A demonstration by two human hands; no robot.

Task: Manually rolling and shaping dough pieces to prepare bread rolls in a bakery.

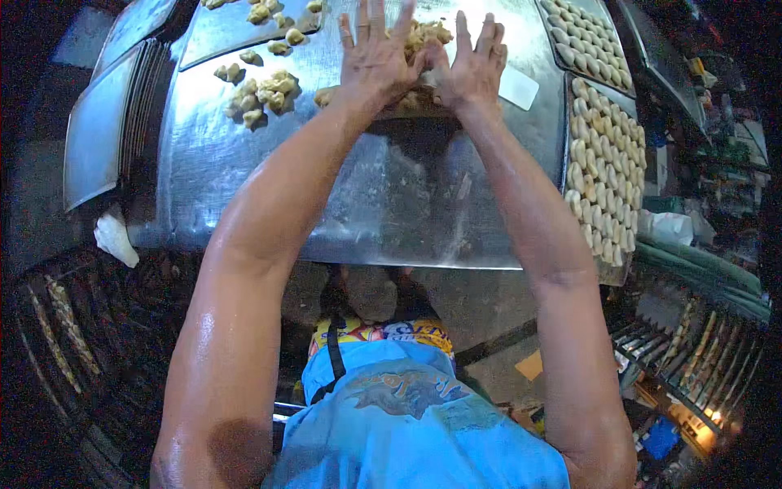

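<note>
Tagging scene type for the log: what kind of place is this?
Probably a bakery work area: dough pieces on a metal table, a tray of shaped pieces, stacked trays.

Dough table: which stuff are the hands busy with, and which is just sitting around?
In use:
left hand
right hand
dough lump under both palms
metal table

Lying about:
small dough pieces
tray of shaped pieces
white scraper
stacked empty trays
</note>
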